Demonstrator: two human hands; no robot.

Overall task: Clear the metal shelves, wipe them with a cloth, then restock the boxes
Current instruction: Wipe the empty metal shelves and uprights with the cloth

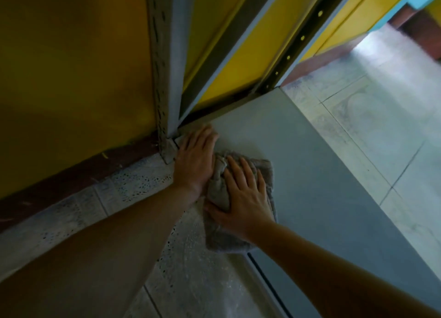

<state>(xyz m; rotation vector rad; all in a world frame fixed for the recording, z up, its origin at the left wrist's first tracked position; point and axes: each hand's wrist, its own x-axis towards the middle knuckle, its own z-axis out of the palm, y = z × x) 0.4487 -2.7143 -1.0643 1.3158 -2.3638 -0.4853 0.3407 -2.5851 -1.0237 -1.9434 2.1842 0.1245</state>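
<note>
- In the head view, at the near-left corner of the grey metal shelf [310, 174], the left hand [194, 160] lies flat, palm down. Its fingers are straight and close together, so its grip is wide and holds nothing.
- This hand's outer edge is just beside the foot of a slotted post [164, 79], which stands at the shelf's corner.
- The cloth [267, 172], grey and crumpled, lies on the shelf just right of the left hand and touches it. Its near end lies at the shelf's edge.
- The right hand [241, 198] presses down on the cloth, with fingers spread and nearly straight and the thumb out to the side. A fold of cloth bunches up between thumb and forefinger. The grip is wide and not closed round the cloth.
- Both forearms [107, 246] are bare and reach in from the bottom of the picture.
- Behind the shelf is a yellow wall [71, 79] with a dark red skirting [71, 174] at its base.
- A second post [298, 45], with round holes, stands at the shelf's far corner.
- A pale tiled floor [381, 126] lies on both sides of the shelf.
</note>
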